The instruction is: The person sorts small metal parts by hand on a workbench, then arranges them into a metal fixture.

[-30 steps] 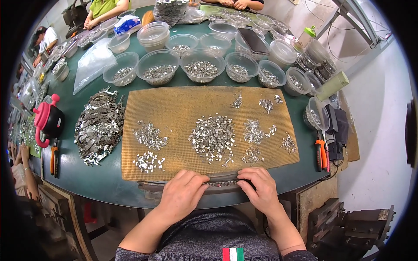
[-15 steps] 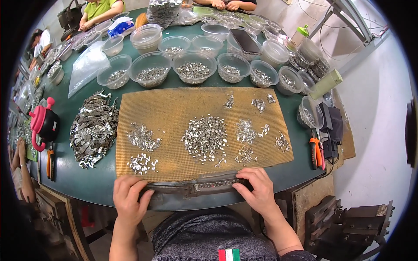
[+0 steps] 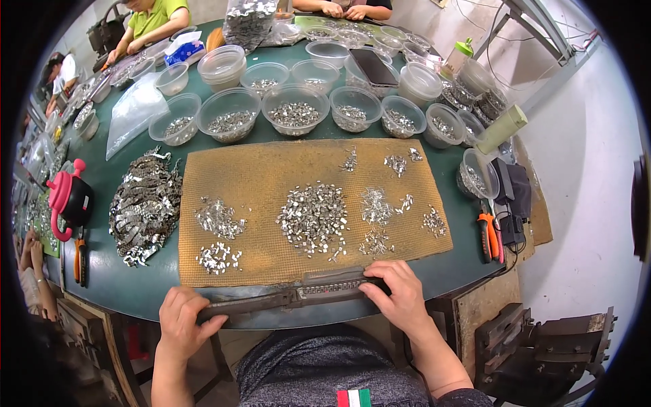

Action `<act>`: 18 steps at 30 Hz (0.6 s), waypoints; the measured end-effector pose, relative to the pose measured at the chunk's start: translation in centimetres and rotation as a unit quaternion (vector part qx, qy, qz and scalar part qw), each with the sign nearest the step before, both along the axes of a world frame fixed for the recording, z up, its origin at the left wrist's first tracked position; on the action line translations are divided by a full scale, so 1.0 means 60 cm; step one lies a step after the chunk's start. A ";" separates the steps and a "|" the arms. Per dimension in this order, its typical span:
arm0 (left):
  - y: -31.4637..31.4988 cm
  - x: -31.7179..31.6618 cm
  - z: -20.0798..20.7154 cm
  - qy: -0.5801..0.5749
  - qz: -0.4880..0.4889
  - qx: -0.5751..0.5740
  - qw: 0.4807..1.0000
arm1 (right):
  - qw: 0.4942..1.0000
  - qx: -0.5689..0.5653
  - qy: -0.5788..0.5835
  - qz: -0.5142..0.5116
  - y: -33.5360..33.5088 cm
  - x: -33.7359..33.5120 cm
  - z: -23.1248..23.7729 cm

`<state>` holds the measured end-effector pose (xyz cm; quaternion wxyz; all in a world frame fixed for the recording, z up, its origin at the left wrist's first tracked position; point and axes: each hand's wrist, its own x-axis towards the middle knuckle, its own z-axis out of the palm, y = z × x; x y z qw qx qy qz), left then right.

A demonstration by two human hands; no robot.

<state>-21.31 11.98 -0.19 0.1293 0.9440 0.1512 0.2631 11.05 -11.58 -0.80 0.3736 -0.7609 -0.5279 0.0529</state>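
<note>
A long dark metal jig (image 3: 258, 303) lies along the near edge of the table, in front of a tan ribbed mat (image 3: 264, 159). A row of small silver links (image 3: 332, 288) sits in its slot. My left hand (image 3: 182, 322) is closed round the end of the jig's left arm, thumb underneath. At the right end, my right hand (image 3: 400, 292) grips the jig between thumb and fingers. On the mat are a big central pile of small metal links (image 3: 313, 217), loose silver pieces (image 3: 218, 258) at left and thin bright pieces (image 3: 375, 205) at right.
Clear plastic bowls (image 3: 295, 112) of metal parts line the mat's far side. A heap of linked metal strips (image 3: 146, 207) lies left, beside a black-and-pink pot (image 3: 70, 200) and pliers (image 3: 81, 261). Orange-handled pliers (image 3: 488, 234) lie right. A phone (image 3: 373, 68) rests on bowls. Other people work beyond.
My left hand has moved left and slightly toward me, and the jig's left arm now slants toward me. My right hand keeps its grip. The view has shifted slightly.
</note>
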 end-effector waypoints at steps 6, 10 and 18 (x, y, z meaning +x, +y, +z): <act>-0.055 0.042 0.039 -0.101 -0.082 -0.104 0.986 | 0.998 -0.026 -0.042 -0.035 -0.036 0.032 0.000; -0.092 0.140 0.040 -0.141 -0.181 -0.111 0.967 | 0.996 -0.055 -0.073 -0.017 -0.046 0.049 0.005; -0.140 0.297 0.005 -0.023 -0.181 -0.049 0.982 | 0.991 -0.097 -0.092 0.004 -0.055 0.056 0.024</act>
